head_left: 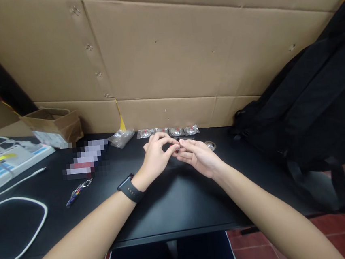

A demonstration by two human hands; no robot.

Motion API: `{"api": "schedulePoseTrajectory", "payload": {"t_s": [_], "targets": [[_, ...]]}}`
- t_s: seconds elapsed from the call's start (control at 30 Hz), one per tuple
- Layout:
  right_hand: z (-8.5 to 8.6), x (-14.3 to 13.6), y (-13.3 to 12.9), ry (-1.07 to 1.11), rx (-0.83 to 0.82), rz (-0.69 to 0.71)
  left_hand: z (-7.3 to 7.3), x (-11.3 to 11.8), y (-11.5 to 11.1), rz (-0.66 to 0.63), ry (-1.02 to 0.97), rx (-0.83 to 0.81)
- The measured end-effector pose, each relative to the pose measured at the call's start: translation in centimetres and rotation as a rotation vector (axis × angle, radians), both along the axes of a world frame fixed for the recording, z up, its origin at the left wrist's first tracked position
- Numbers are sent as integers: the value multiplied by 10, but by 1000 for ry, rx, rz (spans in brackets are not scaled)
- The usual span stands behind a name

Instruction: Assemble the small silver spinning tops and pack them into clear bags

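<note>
Above the middle of the black table (174,210), my two hands meet at the fingertips around a small object with red and dark parts (178,146), too small to name. My left hand (156,153), with a dark watch on the wrist, pinches it between thumb and index finger. From the other side, the thumb and fingers of my right hand (201,157) close on it too. Behind my hands lie several small clear packets with round silvery pieces (177,131) in a row. A round metal piece (211,145) rests just beyond my right hand.
A clear plastic bag (122,138) lies left of the packets. Further left are a keychain (78,192), an open cardboard box (54,124), a white cable (44,223) and a blurred-out item (88,156). A black backpack (311,112) stands at right, with cardboard (177,55) behind.
</note>
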State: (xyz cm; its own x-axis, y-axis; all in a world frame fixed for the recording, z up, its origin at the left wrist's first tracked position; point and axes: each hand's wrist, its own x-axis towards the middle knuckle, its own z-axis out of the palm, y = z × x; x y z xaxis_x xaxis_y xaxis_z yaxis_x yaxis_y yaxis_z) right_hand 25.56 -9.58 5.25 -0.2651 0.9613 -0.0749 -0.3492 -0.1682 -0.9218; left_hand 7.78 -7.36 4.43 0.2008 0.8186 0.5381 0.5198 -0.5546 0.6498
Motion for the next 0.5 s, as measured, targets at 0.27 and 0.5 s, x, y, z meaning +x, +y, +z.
{"api": "schedulePoseTrajectory", "payload": {"t_s": [0.27,0.5], "targets": [[-6,1,3,-147,159,-105,-9,2,7,-66,-107,-93],[-8,0,5,-386,391,-223,-21,7,14,-146,-428,-290]]}}
